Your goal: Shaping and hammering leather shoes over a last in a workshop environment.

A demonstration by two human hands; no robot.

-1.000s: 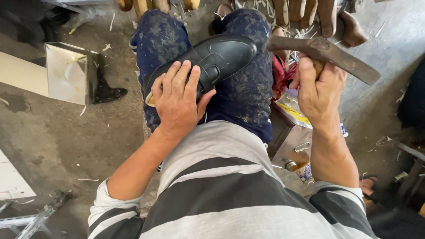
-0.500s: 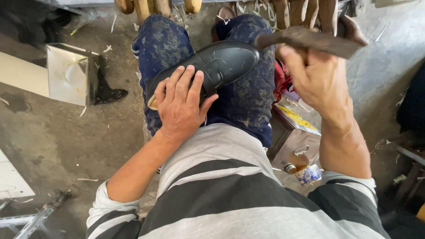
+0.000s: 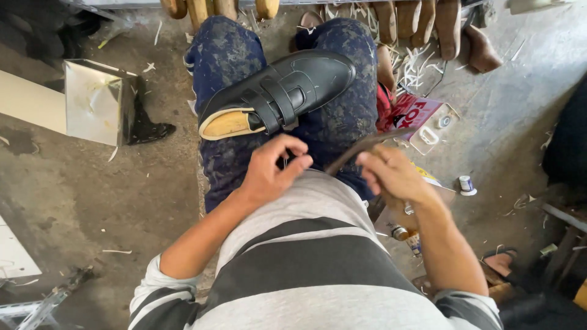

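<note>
Seen from above: black strapped shoe on a tan wooden form, lying across blue-trousered lap. Silver box on grey floor, left. Red flat package on floor, right. Left hand curled, fingertips pinched, below shoe. Right hand gripping brown hammer. Small white jar nearby.

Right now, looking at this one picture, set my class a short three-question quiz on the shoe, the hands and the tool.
1. True or false: the black leather shoe with two straps lies across the person's lap.
2. Which hand grips the dark flat metal tool? A left hand B right hand
3. Fill in: the shiny metal box stands on the ___ floor.

Key: 1 true; 2 B; 3 concrete.
</note>
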